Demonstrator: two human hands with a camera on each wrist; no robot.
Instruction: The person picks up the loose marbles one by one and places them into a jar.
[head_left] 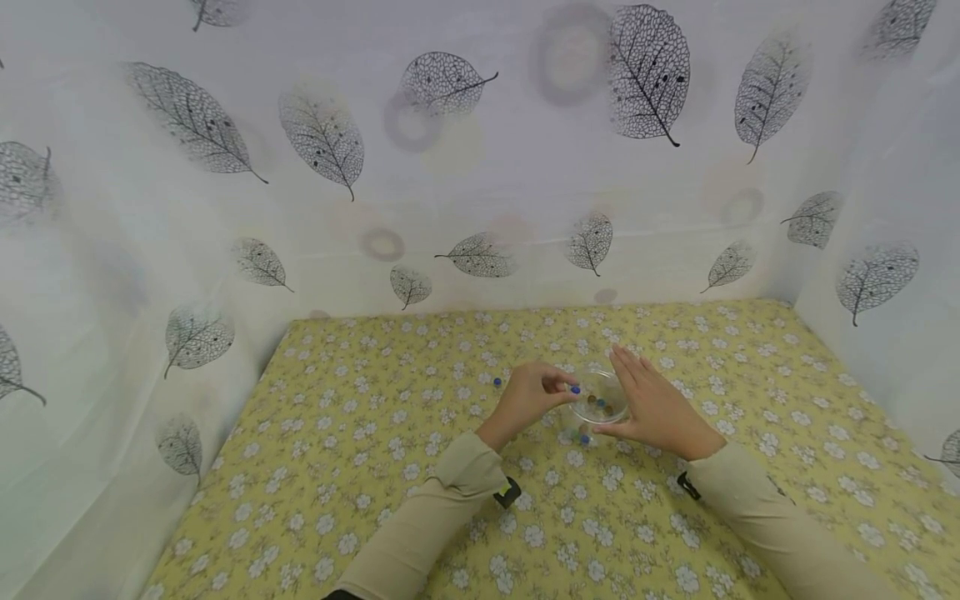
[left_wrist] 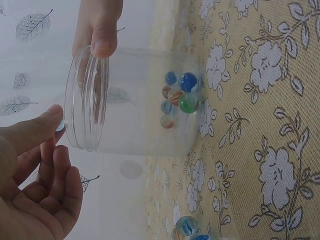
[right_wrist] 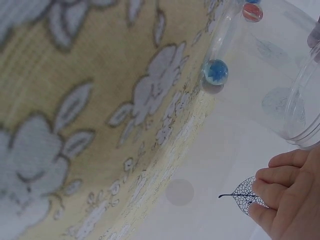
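Floral-covered bench (head_left: 360, 442): jar (left_wrist: 135, 132), long axis vertical, mouth up — left hand (head_left: 527, 395) pinches a marble (head_left: 575, 389), right hand (head_left: 654, 408) touches the jar's right, thumb and fingers apart.

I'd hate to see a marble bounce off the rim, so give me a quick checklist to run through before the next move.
1. Jar upright on the flowered cloth: ok.
2. Jar mouth uncovered: ok, no lid on it.
3. Right hand against the jar near its rim: ok, likely steadying it.
4. Blue marble pinched by the left hand: ok.
5. Blue marble fully over the mouth: cannot tell; the head view shows it at the rim's left edge.
6. Cloth free of loose marbles: not ok; some lie outside the jar.
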